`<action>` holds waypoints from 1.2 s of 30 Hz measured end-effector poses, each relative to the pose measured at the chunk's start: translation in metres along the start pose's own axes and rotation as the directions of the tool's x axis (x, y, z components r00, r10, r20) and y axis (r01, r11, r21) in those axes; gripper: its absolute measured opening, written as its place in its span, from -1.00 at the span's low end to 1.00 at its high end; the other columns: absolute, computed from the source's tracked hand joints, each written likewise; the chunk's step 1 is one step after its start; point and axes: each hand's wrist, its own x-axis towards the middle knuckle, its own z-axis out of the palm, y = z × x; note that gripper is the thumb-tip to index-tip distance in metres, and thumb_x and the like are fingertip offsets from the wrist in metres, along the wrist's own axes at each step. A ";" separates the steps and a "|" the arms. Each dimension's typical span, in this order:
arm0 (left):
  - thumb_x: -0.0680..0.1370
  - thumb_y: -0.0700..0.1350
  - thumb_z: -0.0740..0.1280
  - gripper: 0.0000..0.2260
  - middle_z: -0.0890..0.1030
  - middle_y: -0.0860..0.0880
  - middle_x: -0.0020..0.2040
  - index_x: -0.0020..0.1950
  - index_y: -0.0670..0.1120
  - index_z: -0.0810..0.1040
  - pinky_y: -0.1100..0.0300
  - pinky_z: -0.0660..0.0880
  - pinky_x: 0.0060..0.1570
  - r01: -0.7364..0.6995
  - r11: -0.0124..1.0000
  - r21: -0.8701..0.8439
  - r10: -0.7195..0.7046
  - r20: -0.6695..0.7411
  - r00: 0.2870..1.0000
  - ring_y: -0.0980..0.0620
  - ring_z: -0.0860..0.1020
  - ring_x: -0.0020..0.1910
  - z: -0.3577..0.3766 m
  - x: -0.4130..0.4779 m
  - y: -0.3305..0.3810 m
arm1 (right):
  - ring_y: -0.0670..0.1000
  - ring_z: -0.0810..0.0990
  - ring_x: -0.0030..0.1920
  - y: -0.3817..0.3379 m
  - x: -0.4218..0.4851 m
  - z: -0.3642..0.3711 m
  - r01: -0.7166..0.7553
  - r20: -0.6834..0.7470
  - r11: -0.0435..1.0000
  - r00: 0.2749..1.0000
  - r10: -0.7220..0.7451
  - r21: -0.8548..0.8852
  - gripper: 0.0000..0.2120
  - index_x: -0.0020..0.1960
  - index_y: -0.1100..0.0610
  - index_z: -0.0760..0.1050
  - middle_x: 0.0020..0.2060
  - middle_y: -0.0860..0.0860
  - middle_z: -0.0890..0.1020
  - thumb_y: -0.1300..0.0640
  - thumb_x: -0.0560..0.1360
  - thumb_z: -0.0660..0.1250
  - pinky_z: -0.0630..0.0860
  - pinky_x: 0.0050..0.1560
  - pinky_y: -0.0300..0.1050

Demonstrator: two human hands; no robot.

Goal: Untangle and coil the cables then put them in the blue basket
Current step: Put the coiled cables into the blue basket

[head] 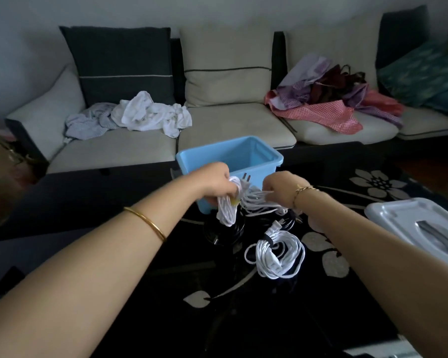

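White cloth heap (140,115) on sofa, behind-left of blue basket (228,151). L hand (215,180), at basket's front wall, fingers curled tight round looped white cable (226,211). R hand (279,186), also by the front wall, pinches loose strands of same cable. Black cable (219,235) and 2nd white coil (274,254), strapped, lie on table in front of basket. Grey lid (411,218) well right of basket.

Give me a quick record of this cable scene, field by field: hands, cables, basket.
left hand: grips a looped white cable bundle
right hand: pinches loose strands of that bundle
blue basket: just behind both hands; no cable seen inside
coiled white cable: lies tied on the table, nearer the person
black cable: on the table under the hands, hard to make out
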 end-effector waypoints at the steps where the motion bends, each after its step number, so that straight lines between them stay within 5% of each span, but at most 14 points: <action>1: 0.49 -0.24 0.36 -0.84 0.53 -0.10 -0.32 -0.26 -0.14 0.44 0.20 0.51 -0.43 0.021 0.985 -0.169 -0.015 0.035 0.999 -0.03 0.53 -0.36 -0.011 -0.002 0.000 | 0.09 0.54 0.07 0.003 0.000 -0.006 0.015 0.005 1.000 1.000 -0.016 0.025 -0.84 0.07 0.09 0.54 0.03 0.02 0.56 0.12 0.51 0.28 0.49 0.03 -0.05; 5: 0.54 -0.30 0.31 -0.94 0.57 -0.09 -0.25 -0.09 -0.16 0.47 0.19 0.62 -0.32 0.054 0.737 -0.674 -0.023 0.055 0.998 0.03 0.59 -0.35 -0.054 0.001 -0.006 | 0.05 0.50 -0.07 0.015 -0.005 -0.037 0.116 -0.094 0.986 0.990 -0.105 0.117 -0.92 -0.07 0.12 0.53 -0.16 0.00 0.50 0.15 0.49 0.27 0.42 -0.07 -0.08; 9: 0.55 -0.31 0.30 -0.93 0.56 -0.10 -0.24 -0.09 -0.16 0.48 0.20 0.61 -0.37 -0.025 0.519 -0.854 -0.137 -0.112 0.984 0.05 0.59 -0.40 -0.068 0.022 -0.015 | 0.05 0.45 -0.28 0.019 -0.011 -0.073 0.129 -0.247 0.938 0.968 -0.048 0.321 -0.81 -0.19 0.34 0.51 -0.32 0.14 0.51 0.21 0.50 0.28 0.35 -0.31 -0.12; 14: 0.52 -0.33 0.33 -0.91 0.56 -0.15 -0.17 -0.09 -0.19 0.44 0.16 0.62 -0.32 -0.062 0.568 -0.820 -0.272 -0.259 0.927 -0.02 0.58 -0.26 -0.063 0.059 -0.026 | 0.08 0.61 -0.29 0.014 0.020 -0.095 0.108 -0.309 0.728 0.939 0.148 0.677 -0.84 -0.08 0.35 0.55 -0.23 0.20 0.60 0.24 0.51 0.29 0.65 -0.29 -0.03; 18: 0.54 -0.38 0.27 -0.80 0.54 -0.24 -0.11 0.15 -0.31 0.43 0.06 0.62 -0.29 0.098 0.673 -0.733 -0.293 -0.143 0.945 -0.15 0.59 -0.18 -0.048 0.079 -0.032 | 0.08 0.46 -0.29 0.000 0.073 -0.085 0.097 -0.378 0.898 0.922 0.081 0.429 -0.88 -0.23 0.26 0.51 -0.37 0.13 0.48 0.25 0.45 0.26 0.37 -0.38 -0.20; 21: 0.57 -0.43 0.16 -0.92 0.49 -0.24 -0.24 -0.09 -0.34 0.41 -0.06 0.54 -0.05 0.261 0.682 -0.683 -0.359 -0.002 0.934 -0.28 0.58 0.03 -0.034 0.093 -0.039 | 0.11 0.46 -0.19 -0.010 0.106 -0.062 0.079 -0.282 0.973 0.959 -0.015 0.218 -0.90 -0.15 0.19 0.52 -0.25 0.12 0.51 0.25 0.48 0.24 0.27 -0.38 -0.19; 25: 0.59 -0.39 0.14 -0.79 0.49 -0.17 -0.26 -0.23 -0.23 0.37 -0.05 0.54 0.06 0.378 0.741 -0.554 -0.400 0.087 0.912 -0.13 0.54 -0.09 -0.016 0.113 -0.046 | 0.14 0.48 -0.17 -0.020 0.131 -0.026 0.013 -0.161 1.000 0.987 -0.013 0.000 -0.86 -0.20 0.15 0.43 -0.21 0.06 0.48 0.31 0.50 0.19 0.35 -0.21 -0.14; 30: 0.63 -0.28 0.09 -0.73 0.54 -0.28 0.22 0.26 -0.32 0.45 -0.01 0.46 0.23 0.448 0.811 -0.376 -0.430 0.135 0.893 -0.16 0.55 0.08 -0.010 0.126 -0.046 | 0.12 0.49 -0.16 -0.030 0.137 -0.009 -0.008 -0.138 0.978 0.990 -0.021 -0.207 -0.78 -0.04 0.15 0.51 -0.06 0.07 0.56 0.41 0.47 0.20 0.37 -0.24 -0.11; 33: 0.63 -0.25 0.15 -0.70 0.54 -0.20 0.22 0.34 -0.29 0.43 0.22 0.39 0.01 0.334 0.942 -0.023 -0.334 0.007 0.943 -0.04 0.42 -0.04 -0.015 0.125 -0.044 | 0.12 0.54 -0.04 -0.033 0.137 -0.013 -0.024 -0.187 0.958 0.982 -0.031 -0.287 -0.76 0.02 0.16 0.50 0.00 0.07 0.57 0.42 0.47 0.19 0.35 -0.19 -0.12; 36: 0.60 -0.28 0.19 -0.73 0.50 -0.12 -0.16 0.28 -0.27 0.49 0.22 0.38 -0.06 0.247 0.872 0.422 -0.306 0.079 0.949 -0.06 0.47 -0.21 -0.011 0.121 -0.037 | 0.13 0.56 0.02 -0.035 0.136 -0.019 -0.033 -0.215 0.948 0.976 -0.038 -0.317 -0.78 0.03 0.16 0.50 0.01 0.08 0.58 0.39 0.48 0.19 0.35 -0.17 -0.12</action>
